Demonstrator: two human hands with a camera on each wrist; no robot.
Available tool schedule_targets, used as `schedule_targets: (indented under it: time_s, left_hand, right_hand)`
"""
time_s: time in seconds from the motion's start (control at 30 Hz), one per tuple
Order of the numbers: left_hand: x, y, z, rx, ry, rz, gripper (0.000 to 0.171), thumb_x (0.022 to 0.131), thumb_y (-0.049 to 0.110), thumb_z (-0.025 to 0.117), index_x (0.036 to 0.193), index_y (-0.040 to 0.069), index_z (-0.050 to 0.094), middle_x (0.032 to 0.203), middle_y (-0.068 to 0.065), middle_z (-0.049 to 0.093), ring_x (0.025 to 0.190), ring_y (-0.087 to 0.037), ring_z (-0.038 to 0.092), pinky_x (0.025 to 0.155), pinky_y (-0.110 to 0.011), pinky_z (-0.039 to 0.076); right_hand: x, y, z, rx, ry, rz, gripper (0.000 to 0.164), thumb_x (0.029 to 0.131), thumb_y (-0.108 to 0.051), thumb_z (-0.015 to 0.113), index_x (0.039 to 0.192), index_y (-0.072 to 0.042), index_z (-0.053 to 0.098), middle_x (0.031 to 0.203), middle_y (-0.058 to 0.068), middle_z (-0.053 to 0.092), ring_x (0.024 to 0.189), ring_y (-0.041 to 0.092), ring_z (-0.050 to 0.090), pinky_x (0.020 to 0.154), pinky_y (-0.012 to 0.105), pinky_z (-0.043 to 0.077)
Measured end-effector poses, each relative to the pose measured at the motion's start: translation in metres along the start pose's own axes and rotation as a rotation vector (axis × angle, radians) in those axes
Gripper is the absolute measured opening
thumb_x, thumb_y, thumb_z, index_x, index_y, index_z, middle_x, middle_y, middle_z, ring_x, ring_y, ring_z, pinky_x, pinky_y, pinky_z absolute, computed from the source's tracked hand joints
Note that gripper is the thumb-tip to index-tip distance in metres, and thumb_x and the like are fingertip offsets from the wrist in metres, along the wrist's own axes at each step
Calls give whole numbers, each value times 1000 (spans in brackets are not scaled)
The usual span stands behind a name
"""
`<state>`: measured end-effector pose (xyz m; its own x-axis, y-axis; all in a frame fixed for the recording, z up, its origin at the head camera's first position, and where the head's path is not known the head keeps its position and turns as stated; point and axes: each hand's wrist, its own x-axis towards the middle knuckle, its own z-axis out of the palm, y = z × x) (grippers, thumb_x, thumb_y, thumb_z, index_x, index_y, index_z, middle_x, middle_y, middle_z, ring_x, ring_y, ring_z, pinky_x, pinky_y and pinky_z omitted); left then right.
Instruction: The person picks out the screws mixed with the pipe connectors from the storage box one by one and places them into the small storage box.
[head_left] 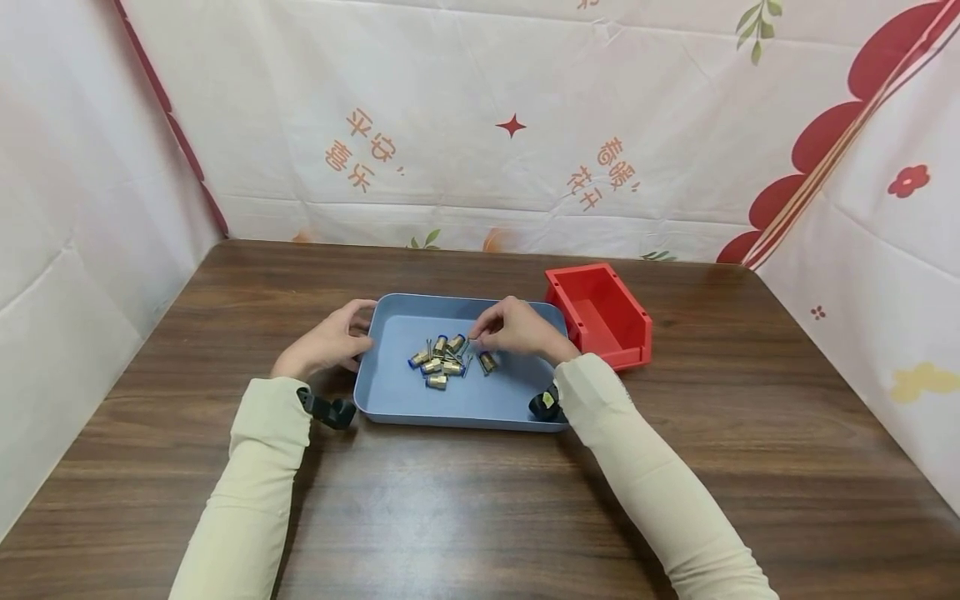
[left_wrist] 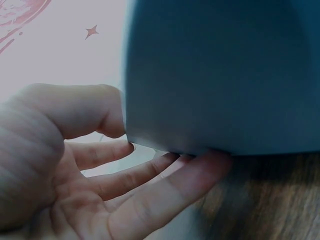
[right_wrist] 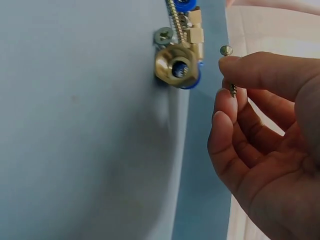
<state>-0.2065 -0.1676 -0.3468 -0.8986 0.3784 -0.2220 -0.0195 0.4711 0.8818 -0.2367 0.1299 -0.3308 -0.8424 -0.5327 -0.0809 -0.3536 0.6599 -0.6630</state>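
My right hand (head_left: 517, 327) pinches a small countersunk screw (right_wrist: 226, 50) between thumb and fingers, above the blue tray (head_left: 397, 396). In the right wrist view its head points up and its threaded tip shows below the thumb. Brass push-in fittings (head_left: 437, 382) with blue collars lie heaped mid-tray, mixed with several screws (right_wrist: 164, 35). One brass fitting (head_left: 487, 362) sits apart, just below my right hand. At the tray's left end, my left hand (head_left: 326, 340) holds the edge, thumb against the side wall and fingertips at the bottom edge, partly hidden.
A red plastic bin (head_left: 600, 321) stands against the tray's right end, behind my right forearm. Both rest on a brown wooden table (head_left: 420, 508). Printed white cloth (head_left: 480, 167) hangs behind the table and along its sides.
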Motion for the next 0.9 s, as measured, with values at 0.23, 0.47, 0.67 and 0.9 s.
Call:
schedule_targets:
  time_s: [0.23, 0.47, 0.67, 0.9]
  left_hand:
    - [2, -2, -1, 12, 12, -7, 65, 93, 1, 45, 150, 3, 15, 139, -33, 36, 111, -44, 55, 76, -48, 56]
    - [2, -2, 0, 9, 12, -3, 65, 92, 0, 44, 150, 2, 14, 139, -34, 35, 110, -44, 55, 76, -48, 56]
    - [0, -2, 1, 3, -2, 15, 65, 92, 1, 44, 150, 1, 13, 138, -35, 34, 109, -44, 56, 75, -47, 56]
    - [0, -2, 2, 31, 14, 27, 66, 91, 2, 45, 150, 0, 15, 137, -34, 37, 108, -42, 56, 74, -44, 56]
  right_hand:
    - [-5, -2, -7, -2, 23, 4, 17, 82, -5, 70, 99, -5, 75, 92, 10, 72, 77, 18, 58, 71, 24, 51]
    - [-10, -3, -13, 18, 41, 4, 17, 82, -5, 70, 99, -4, 75, 91, 9, 71, 77, 18, 59, 74, 25, 52]
    - [-13, 0, -17, 22, 49, 17, 16, 83, -7, 69, 98, -6, 75, 88, 7, 70, 77, 18, 59, 73, 25, 52]
    - [-17, 0, -20, -1, 71, 25, 17, 82, -7, 71, 98, -6, 75, 88, 7, 71, 75, 18, 59, 74, 27, 53]
